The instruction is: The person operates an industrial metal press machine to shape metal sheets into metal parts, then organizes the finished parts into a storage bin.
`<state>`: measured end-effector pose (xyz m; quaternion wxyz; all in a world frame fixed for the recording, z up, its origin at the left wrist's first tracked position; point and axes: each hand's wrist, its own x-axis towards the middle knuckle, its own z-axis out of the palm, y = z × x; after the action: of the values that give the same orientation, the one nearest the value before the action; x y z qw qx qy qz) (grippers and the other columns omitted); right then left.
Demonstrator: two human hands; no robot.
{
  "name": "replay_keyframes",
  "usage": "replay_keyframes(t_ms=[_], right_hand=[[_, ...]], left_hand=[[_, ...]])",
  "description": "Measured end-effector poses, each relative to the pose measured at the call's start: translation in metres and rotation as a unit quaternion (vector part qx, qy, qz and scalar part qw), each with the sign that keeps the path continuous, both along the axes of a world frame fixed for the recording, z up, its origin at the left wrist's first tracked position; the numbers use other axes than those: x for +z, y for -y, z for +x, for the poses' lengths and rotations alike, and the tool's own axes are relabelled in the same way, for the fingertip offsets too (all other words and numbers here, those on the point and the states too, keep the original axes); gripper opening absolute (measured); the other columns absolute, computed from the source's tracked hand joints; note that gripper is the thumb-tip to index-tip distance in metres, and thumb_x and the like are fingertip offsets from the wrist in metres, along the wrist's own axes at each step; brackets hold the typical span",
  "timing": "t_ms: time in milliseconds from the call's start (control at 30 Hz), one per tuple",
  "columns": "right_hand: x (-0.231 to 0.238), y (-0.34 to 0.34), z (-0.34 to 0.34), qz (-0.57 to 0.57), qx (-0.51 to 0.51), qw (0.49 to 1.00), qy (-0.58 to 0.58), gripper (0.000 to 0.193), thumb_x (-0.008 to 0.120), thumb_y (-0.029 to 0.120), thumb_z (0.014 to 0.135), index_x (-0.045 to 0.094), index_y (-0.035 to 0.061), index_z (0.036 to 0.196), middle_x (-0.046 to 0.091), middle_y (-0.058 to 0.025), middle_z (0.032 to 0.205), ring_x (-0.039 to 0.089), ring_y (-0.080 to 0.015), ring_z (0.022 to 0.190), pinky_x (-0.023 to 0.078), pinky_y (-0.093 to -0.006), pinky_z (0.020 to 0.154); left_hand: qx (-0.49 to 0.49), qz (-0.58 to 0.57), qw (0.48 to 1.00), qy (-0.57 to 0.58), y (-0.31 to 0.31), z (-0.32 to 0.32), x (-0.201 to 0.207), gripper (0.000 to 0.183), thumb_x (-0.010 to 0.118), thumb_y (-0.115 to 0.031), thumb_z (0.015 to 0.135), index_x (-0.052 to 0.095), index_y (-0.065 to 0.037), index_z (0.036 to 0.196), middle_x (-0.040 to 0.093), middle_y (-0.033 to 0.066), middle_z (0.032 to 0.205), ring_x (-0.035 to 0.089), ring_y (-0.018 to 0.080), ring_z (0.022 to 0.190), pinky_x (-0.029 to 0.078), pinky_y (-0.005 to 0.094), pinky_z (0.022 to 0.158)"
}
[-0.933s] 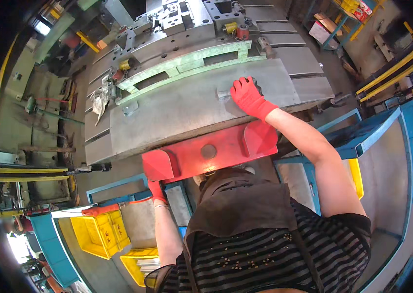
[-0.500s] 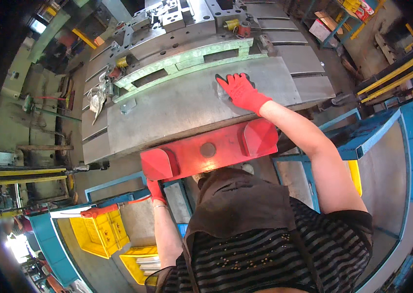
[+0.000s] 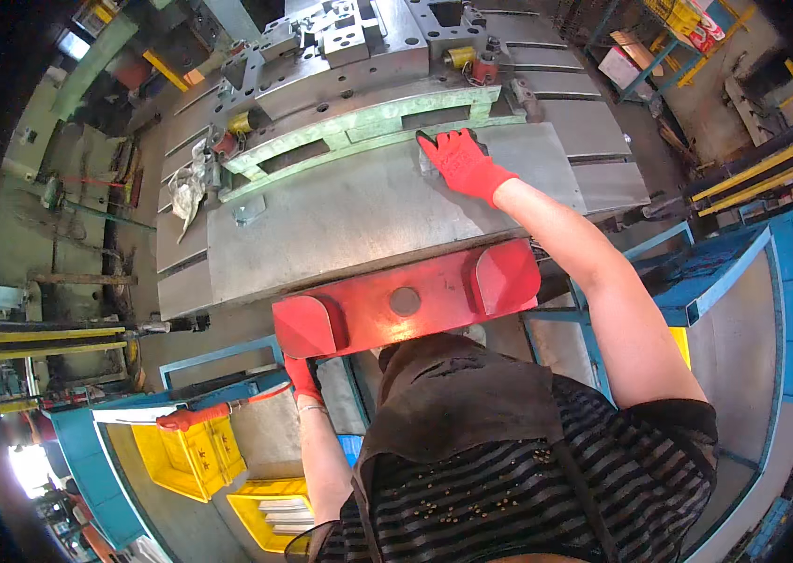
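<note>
Pressing hand: the right hand [image 3: 460, 159] in a red glove lies flat, fingers spread, on a small grey metal piece [image 3: 434, 161] on the steel bed [image 3: 340, 220], just beside the pale green frame [image 3: 373, 120]
Grip: nothing is clasped; the palm only bears down
Other hand: the left hand [image 3: 303, 377], gloved too, hangs below the red control bar [image 3: 406, 298]; whether it holds anything cannot be told
Risk: the piece could skid on smooth steel, or fingers get caught against the frame
</note>
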<state>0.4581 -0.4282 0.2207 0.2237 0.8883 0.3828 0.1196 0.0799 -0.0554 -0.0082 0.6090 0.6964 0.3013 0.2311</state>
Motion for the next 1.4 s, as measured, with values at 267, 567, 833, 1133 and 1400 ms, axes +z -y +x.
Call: replay_keyframes(t_ms=[267, 567, 833, 1133, 1400], right_hand=[[0.020, 0.024, -0.002, 0.120, -0.047, 0.990, -0.051, 0.071, 0.064, 0.035, 0.075, 0.037, 0.0044, 0.133, 0.044, -0.0176, 0.128, 0.044, -0.0296, 0.115, 0.037, -0.0445, 0.088], [-0.003, 0.027, -0.002, 0.060, -0.050, 0.995, 0.058, 0.036, 0.049, 0.018, 0.081, 0.054, 0.0063, 0.115, 0.051, -0.0144, 0.120, 0.048, -0.0296, 0.107, 0.040, -0.0457, 0.082], [0.015, 0.025, -0.010, 0.053, -0.072, 0.995, 0.046, 0.029, 0.055, 0.017, 0.076, 0.057, 0.0103, 0.105, 0.053, -0.0093, 0.108, 0.050, -0.0246, 0.099, 0.039, -0.0406, 0.081], [0.011, 0.006, -0.004, 0.106, -0.053, 0.992, 0.034, 0.017, 0.057, 0.018, 0.073, 0.062, 0.0124, 0.088, 0.056, -0.0070, 0.096, 0.053, -0.0245, 0.092, 0.040, -0.0416, 0.078], [0.009, 0.022, -0.010, 0.083, -0.070, 0.994, 0.018, 0.018, 0.055, 0.021, 0.075, 0.063, 0.0132, 0.090, 0.055, -0.0081, 0.095, 0.050, -0.0247, 0.096, 0.037, -0.0435, 0.082]], left_hand=[[0.013, 0.016, 0.991, -0.129, 0.006, 0.005, 0.015, 0.057, 0.065, -0.045, 0.077, 0.056, -0.008, 0.118, 0.066, 0.0094, 0.092, 0.062, 0.0180, 0.078, 0.050, 0.0346, 0.061], [-0.035, 0.021, 0.993, -0.107, 0.011, 0.014, 0.028, 0.047, 0.060, -0.028, 0.083, 0.051, -0.004, 0.123, 0.061, 0.0096, 0.111, 0.059, 0.0177, 0.095, 0.049, 0.0312, 0.078], [0.001, -0.058, 0.998, -0.026, 0.021, 0.013, 0.025, 0.043, 0.059, -0.025, 0.084, 0.053, -0.004, 0.120, 0.061, 0.0099, 0.109, 0.059, 0.0163, 0.093, 0.049, 0.0311, 0.075], [0.006, 0.059, 0.981, -0.184, -0.035, -0.027, -0.027, 0.048, 0.063, -0.028, 0.081, 0.052, -0.004, 0.122, 0.060, 0.0104, 0.112, 0.058, 0.0161, 0.095, 0.048, 0.0306, 0.077], [-0.056, -0.148, 0.983, -0.097, 0.004, 0.007, 0.042, 0.046, 0.064, -0.029, 0.081, 0.053, -0.006, 0.119, 0.060, 0.0048, 0.102, 0.057, 0.0135, 0.085, 0.048, 0.0293, 0.068]])
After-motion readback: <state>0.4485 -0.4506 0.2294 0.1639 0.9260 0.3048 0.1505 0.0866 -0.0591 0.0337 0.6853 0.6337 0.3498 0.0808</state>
